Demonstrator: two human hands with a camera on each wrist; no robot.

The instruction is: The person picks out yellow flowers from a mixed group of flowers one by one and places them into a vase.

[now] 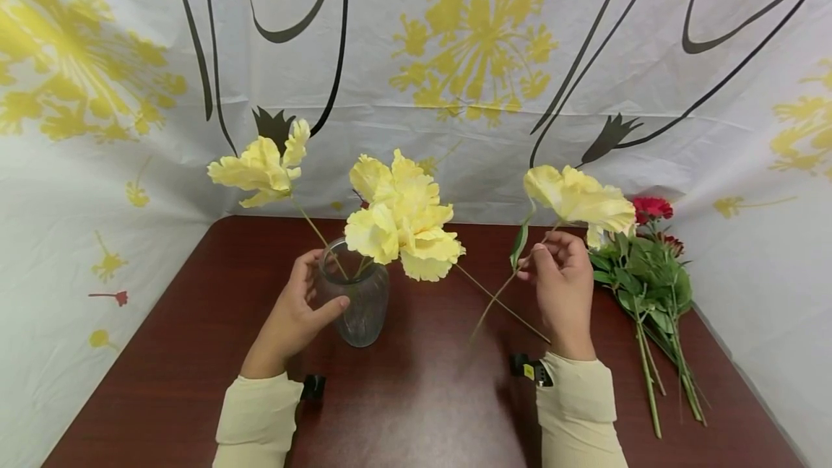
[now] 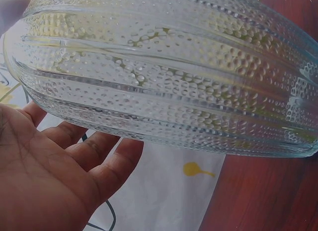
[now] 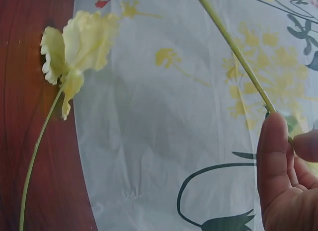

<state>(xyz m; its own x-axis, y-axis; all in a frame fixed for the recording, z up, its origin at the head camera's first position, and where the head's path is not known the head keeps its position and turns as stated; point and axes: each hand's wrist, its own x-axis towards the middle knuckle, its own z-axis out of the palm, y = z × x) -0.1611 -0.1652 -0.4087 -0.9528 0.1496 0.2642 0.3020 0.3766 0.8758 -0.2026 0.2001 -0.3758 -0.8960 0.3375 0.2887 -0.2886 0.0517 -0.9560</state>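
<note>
A clear ribbed glass vase (image 1: 364,313) stands on the table, and my left hand (image 1: 295,313) holds it from the left, fingers at its far side and thumb at the near side. In the left wrist view its dimpled glass (image 2: 164,82) fills much of the frame. One yellow flower (image 1: 260,168) leans left out of the vase. Large yellow blooms (image 1: 403,219) overlap at its right. My right hand (image 1: 562,280) pinches the stem (image 3: 238,57) of another yellow flower (image 1: 578,197), held above the table with its bloom upward.
A further yellow flower (image 3: 82,47) lies on the table, its stem (image 1: 513,313) crossing below the held one in the head view. On the right lies a bunch of leafy stems (image 1: 650,287) with red blooms (image 1: 652,209). A patterned white cloth (image 1: 442,85) hangs behind the table.
</note>
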